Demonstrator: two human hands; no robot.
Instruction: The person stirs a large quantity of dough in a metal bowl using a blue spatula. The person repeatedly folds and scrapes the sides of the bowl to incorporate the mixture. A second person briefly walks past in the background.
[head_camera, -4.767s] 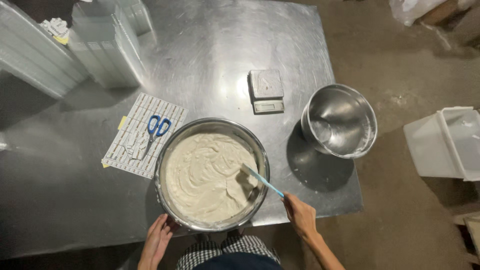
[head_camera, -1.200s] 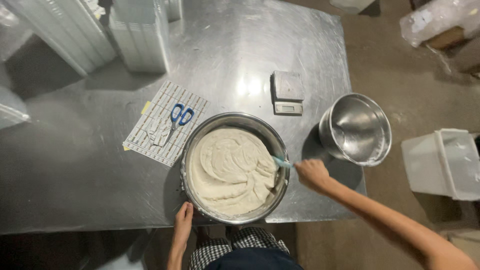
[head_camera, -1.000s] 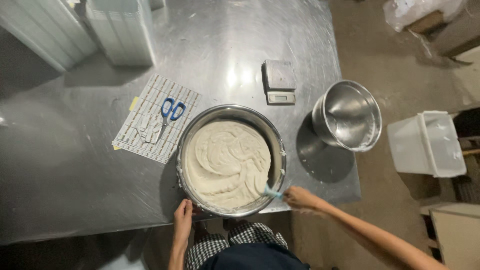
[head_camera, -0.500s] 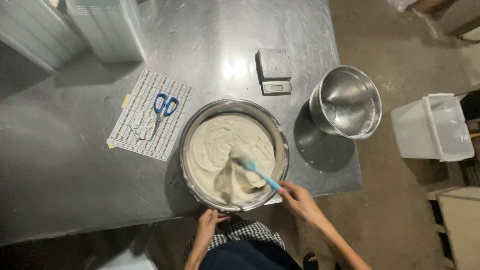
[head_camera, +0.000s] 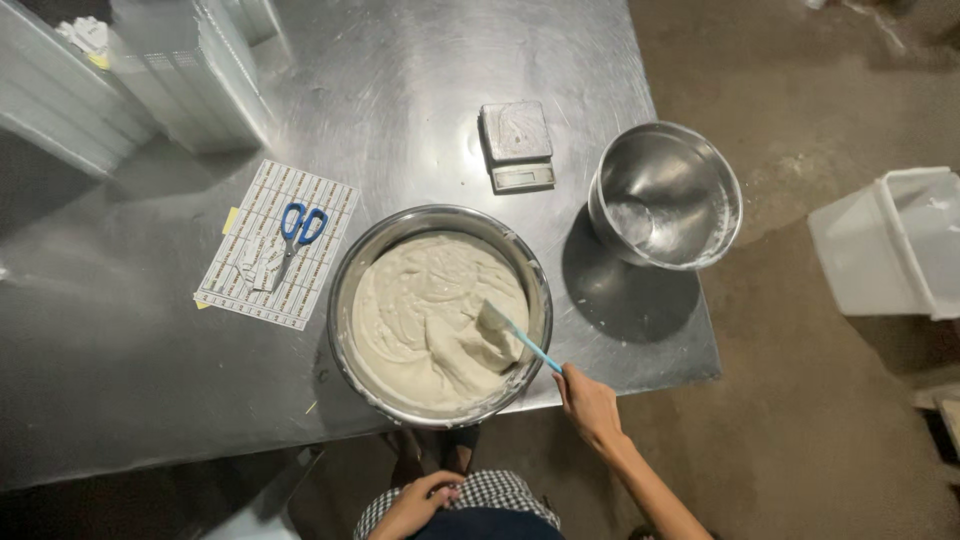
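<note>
The right hand (head_camera: 588, 405) has its fingers closed around the near end of a light-blue-handled spatula (head_camera: 512, 334), whose long axis slants up and to the left from the hand, over the rim of the wide round steel bowl of pale batter (head_camera: 440, 315) on the steel surface (head_camera: 400, 110). Its blade is sunk in the batter's right side. The left hand (head_camera: 415, 503) holds nothing, loosely curled at the waist, well apart from the bowl.

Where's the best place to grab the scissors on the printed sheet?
Take the scissors by the blue handle loops at the far end, coming from above. They lie flat on the printed sheet, blades pointing toward the person, so the loops are the safest grip.
</note>
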